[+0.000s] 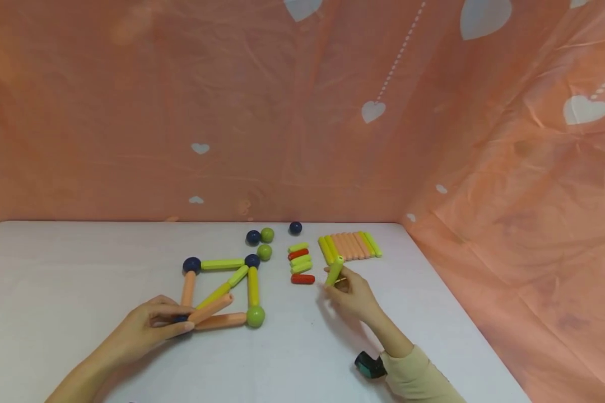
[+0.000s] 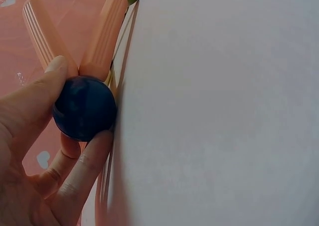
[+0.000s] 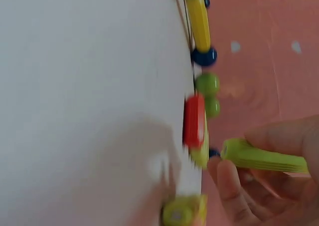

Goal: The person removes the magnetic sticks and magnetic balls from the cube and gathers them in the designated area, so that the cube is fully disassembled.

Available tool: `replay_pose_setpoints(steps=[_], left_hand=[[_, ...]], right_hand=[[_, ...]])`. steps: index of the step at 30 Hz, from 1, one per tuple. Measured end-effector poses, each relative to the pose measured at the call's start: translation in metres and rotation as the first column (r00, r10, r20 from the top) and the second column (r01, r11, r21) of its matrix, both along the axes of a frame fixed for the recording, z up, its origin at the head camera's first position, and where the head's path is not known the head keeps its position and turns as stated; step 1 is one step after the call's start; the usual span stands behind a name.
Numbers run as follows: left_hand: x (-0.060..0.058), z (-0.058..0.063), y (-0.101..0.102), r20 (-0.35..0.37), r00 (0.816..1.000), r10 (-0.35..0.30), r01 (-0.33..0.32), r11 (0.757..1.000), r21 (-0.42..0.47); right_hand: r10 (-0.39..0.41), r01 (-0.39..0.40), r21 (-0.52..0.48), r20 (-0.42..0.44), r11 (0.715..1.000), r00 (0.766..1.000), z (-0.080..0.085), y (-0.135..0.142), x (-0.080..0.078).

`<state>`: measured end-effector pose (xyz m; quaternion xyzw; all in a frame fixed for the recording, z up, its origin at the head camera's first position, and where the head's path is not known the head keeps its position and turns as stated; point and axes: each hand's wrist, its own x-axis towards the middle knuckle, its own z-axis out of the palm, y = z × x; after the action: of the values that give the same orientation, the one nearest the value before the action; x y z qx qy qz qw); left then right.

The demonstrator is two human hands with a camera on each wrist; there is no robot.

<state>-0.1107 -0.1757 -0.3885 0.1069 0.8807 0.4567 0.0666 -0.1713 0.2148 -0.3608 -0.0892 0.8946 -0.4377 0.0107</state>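
Observation:
My left hand pinches a dark blue ball at the near left corner of a four-sided frame of rods and balls. From that ball a peach rod angles upward, and another peach rod runs to a green ball. A yellow rod and a short lime rod form a diagonal to the far right blue ball. My right hand holds a lime green rod between thumb and fingers, raised above the table to the frame's right.
Short red and lime rods lie in a column right of the frame. Behind my right hand is a row of yellow, peach and lime rods. Loose balls sit at the back. A black-and-teal object is by the right wrist.

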Motion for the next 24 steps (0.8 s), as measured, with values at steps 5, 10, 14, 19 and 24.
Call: replay_pose_setpoints(steps=[5, 10, 14, 19, 24], left_hand=[[0.000, -0.001, -0.001, -0.004, 1.000, -0.005, 0.005, 1.000, -0.015], [0.001, 0.001, -0.003, 0.019, 1.000, -0.006, 0.006, 1.000, -0.018], [0.001, 0.003, -0.004, 0.015, 1.000, 0.004, -0.004, 1.000, -0.028], [0.003, 0.001, -0.003, 0.017, 1.000, 0.023, -0.022, 0.999, -0.050], [0.003, 0.003, 0.000, 0.011, 1.000, 0.019, -0.019, 0.999, -0.038]], right_hand=[[-0.105, 0.104, 0.035, 0.013, 0.994, 0.994, -0.001, 0.023, -0.004], [-0.167, 0.163, 0.089, 0.036, 0.983, 0.985, -0.001, 0.039, -0.007], [-0.142, 0.137, 0.147, 0.022, 0.980, 0.990, -0.002, 0.047, -0.012], [-0.154, 0.140, 0.182, 0.064, 0.973, 0.986, -0.007, 0.052, -0.011], [-0.173, 0.153, 0.236, 0.069, 0.960, 0.982, -0.004, 0.054, -0.004]])
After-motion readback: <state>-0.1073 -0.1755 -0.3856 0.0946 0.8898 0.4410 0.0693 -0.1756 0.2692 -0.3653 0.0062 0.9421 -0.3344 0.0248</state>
